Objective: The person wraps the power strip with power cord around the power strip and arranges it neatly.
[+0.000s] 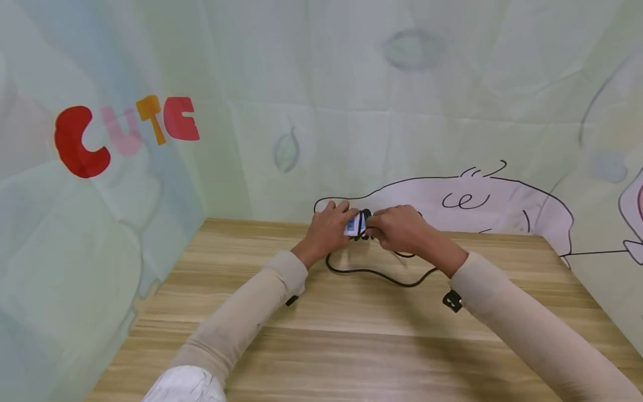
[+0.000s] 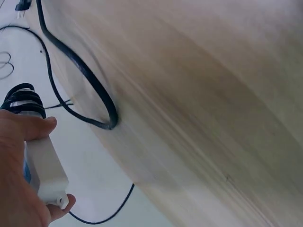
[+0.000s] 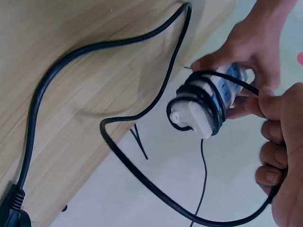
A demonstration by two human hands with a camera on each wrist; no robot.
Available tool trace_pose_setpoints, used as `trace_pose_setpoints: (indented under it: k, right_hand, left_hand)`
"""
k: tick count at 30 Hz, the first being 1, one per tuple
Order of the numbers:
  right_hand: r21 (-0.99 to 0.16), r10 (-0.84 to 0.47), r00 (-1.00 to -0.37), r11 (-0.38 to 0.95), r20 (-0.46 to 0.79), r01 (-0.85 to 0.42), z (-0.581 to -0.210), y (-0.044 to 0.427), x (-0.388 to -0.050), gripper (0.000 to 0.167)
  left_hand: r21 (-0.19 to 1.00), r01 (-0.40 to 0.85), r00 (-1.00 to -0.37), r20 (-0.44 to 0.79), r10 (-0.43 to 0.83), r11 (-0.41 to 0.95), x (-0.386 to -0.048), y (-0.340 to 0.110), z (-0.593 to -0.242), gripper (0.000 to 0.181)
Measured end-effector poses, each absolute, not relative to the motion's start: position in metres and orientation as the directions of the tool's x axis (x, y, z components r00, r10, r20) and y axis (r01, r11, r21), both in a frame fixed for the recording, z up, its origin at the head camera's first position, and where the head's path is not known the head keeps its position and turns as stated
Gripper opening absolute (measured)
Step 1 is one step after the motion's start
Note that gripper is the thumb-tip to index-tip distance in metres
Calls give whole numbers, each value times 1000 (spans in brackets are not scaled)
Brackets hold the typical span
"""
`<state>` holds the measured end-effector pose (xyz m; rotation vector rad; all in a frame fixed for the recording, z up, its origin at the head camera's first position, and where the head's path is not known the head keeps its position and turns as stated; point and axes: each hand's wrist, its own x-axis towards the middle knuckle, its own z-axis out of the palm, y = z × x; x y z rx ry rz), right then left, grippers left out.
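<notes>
A white power strip (image 1: 353, 224) with blue socket faces is held above the far part of the table by my left hand (image 1: 326, 230). In the left wrist view, the thumb and fingers grip the strip's white body (image 2: 46, 165). Several turns of black cord (image 3: 204, 97) wrap round its other end. My right hand (image 1: 402, 228) grips the loose cord close beside the strip, fingers curled round it in the right wrist view. From that hand the cord (image 3: 151, 184) loops down onto the table and ends in a black plug (image 3: 14, 210).
The wood-grain table (image 1: 351, 346) reaches back to a printed cloth backdrop (image 1: 281, 72) with cartoon outlines. On the left panel stand coloured letters (image 1: 80, 142). Part of the cord (image 1: 372, 272) lies curved on the tabletop below the hands.
</notes>
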<state>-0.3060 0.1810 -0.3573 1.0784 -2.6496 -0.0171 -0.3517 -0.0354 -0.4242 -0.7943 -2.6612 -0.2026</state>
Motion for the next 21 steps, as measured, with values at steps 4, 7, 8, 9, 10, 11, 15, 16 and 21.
trace_pose_setpoints:
  k: [4,7,8,9,10,11,15,16,21]
  right_hand:
    - [142,-676,-642,721,362,-678,-359,181,-317,14]
    - [115,-636,-629,738,447,-665,-361,183,-326,15]
    - [94,-614,-634,749,471,-656,-363,185,-330,16]
    - [61,-585,-645,762,492,-645,-364,186,-333,16]
    - [21,-551,-661,776,509,-630,-366,188,-336,17]
    - [-20,-518,-678,788,521,-616,-367,190,-340,18]
    - [-169,-433,-742,796,511,-581,-374,198,-350,20]
    - [-199,-424,-753,791,504,-578,-376,199,-353,21]
    - [-378,-381,-800,731,464,-567,-383,205,-363,25]
  left_hand:
    - [34,599,-754,360,550,800,-345,-33,-425,58]
    - [28,624,-733,367,573,781,-343,-31,-425,57]
    - [27,630,-726,374,577,776,-342,-30,-424,56]
    - [27,636,-720,379,581,771,-342,-30,-424,56]
    - [27,642,-714,387,584,767,-342,-30,-423,55]
    - [28,647,-709,392,587,762,-342,-29,-422,54]
    - [25,673,-680,413,605,739,-344,-29,-419,52]
    - [21,679,-672,419,610,734,-345,-29,-418,52]
    - [4,709,-626,464,627,705,-348,-29,-411,52]
